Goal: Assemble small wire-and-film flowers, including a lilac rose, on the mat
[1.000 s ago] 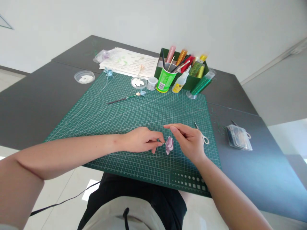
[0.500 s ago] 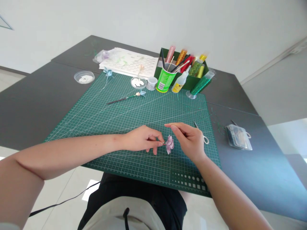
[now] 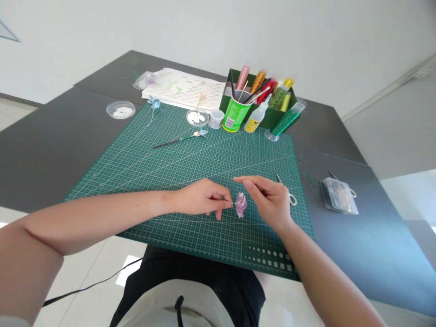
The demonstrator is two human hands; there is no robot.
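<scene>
My left hand pinches the short stem of a small pale purple paper flower just above the green cutting mat. My right hand is right beside the flower on its right, fingers curled with thumb and forefinger close to the petals; whether they touch the petals I cannot tell. Small white-handled scissors lie on the mat behind my right hand.
At the mat's far edge stand a green cup of tools, a glue bottle, a green box of glitter tubes, small dishes and a flower on a dark stick. Paper sheets lie behind. A plastic case sits right.
The flower has turned slightly and sits a bit higher between my hands; both hands have barely shifted.
</scene>
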